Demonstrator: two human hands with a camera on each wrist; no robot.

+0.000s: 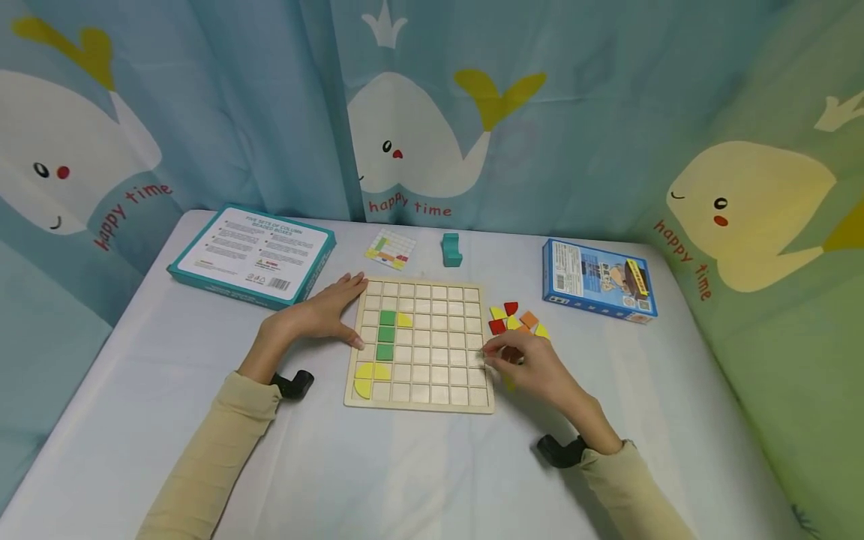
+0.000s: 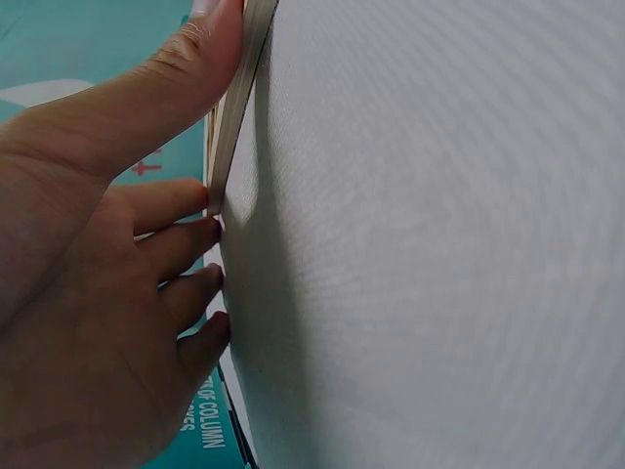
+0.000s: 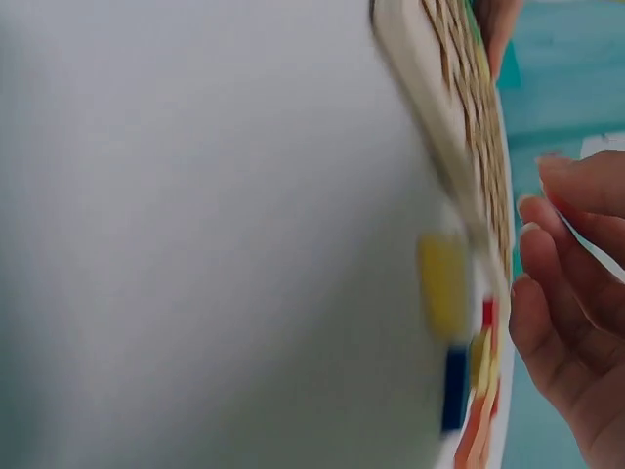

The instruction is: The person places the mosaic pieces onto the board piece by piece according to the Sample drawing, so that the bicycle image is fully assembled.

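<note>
Teal box [image 1: 253, 255]: "FIVE SETS OF COLUMN BEADED BOXES" | curtain [image 1: 587, 112]: "happy time", three times | blue box [image 1: 599, 280]: print illegible

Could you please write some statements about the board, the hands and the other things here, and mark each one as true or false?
1. The left hand touches the left edge of the board. True.
2. Four green tiles lie on the board. False: there are three, in one column.
3. The blue box is to the right of the board. True.
4. The card lies on top of the teal box. False: it lies beside it.
5. The right hand touches the blue box. False: it is near the loose tiles.
</note>
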